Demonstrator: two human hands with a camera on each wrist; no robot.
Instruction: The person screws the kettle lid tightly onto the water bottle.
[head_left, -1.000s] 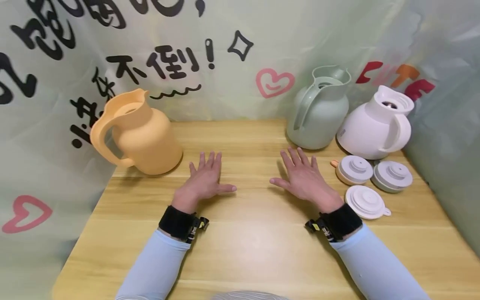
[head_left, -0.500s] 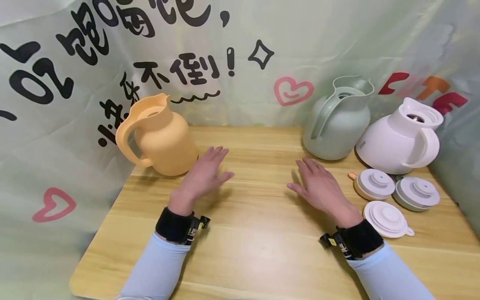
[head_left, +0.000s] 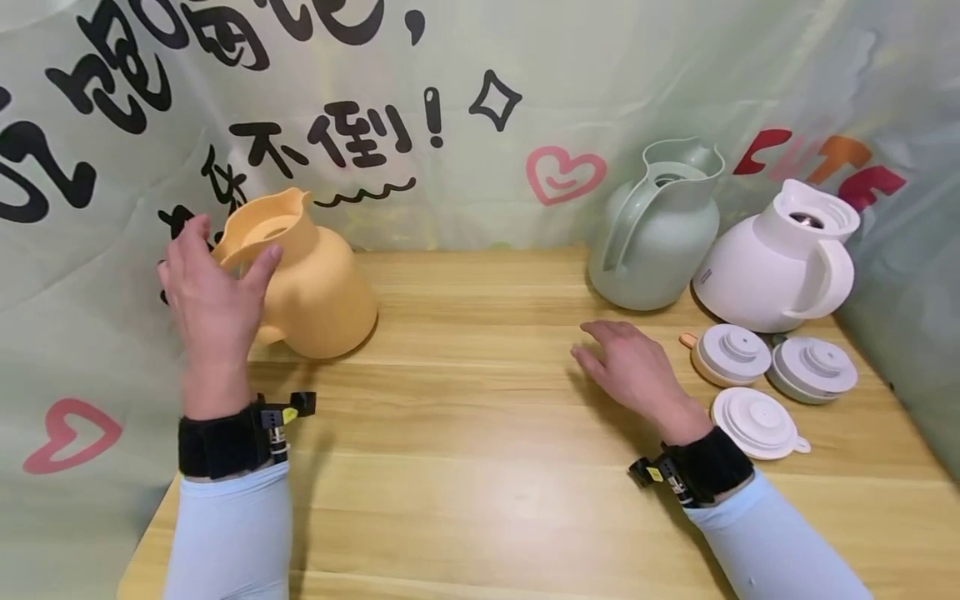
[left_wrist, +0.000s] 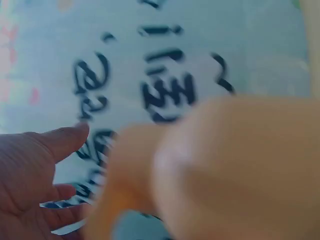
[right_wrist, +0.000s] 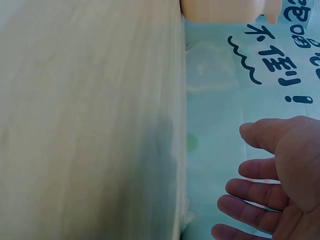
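Note:
An orange jug stands upright at the left of the table, its top without a lid. My left hand is raised at its handle side, overlapping the handle in the head view. In the left wrist view the thumb is spread from the fingers, and a gap shows between that hand and the blurred jug. My right hand hovers low over the right half of the table, fingers relaxed and holding nothing. Spread fingers show in the right wrist view.
A green jug and a white jug stand at the back right. Before them lie an orange-rimmed lid, a green-rimmed lid and a white lid. A printed cloth hangs behind the wooden table.
My left hand has lifted off the table and moved left to the orange jug's handle. The right hand has risen slightly from the tabletop, its fingers more relaxed. The jugs and lids have stayed put.

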